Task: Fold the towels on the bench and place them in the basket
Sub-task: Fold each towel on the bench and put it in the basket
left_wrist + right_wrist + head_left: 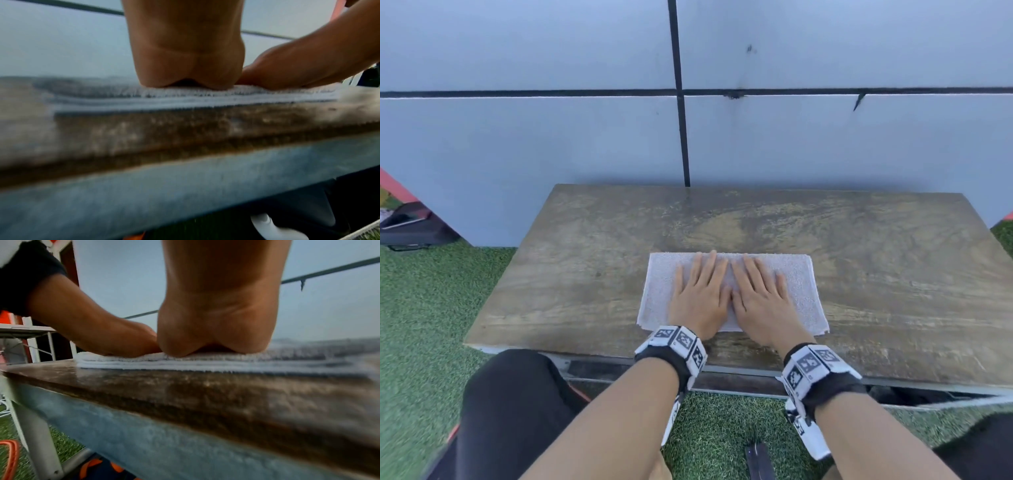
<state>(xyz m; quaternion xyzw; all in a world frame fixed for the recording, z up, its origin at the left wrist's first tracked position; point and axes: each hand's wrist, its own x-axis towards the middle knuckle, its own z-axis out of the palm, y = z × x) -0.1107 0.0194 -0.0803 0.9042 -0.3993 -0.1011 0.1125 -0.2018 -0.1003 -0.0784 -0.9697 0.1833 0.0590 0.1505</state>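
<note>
A white towel (799, 294) lies folded into a flat rectangle near the front edge of the wooden bench (859, 260). My left hand (700, 296) and right hand (758, 298) lie side by side on its middle, palms down and fingers straight, pressing it flat. In the left wrist view the heel of my left hand (189, 65) sits on the stacked towel layers (185, 101), with the right hand (287, 71) beside it. The right wrist view shows the same: right hand (218, 321) and left hand (98, 331) on the towel (205, 362). No basket can be made out.
The bench stands against a pale panelled wall (551, 130), with green artificial grass (421, 301) around it. A dark bag (410, 228) lies on the grass at far left. My knee in black (513, 411) is near the bench's front left corner.
</note>
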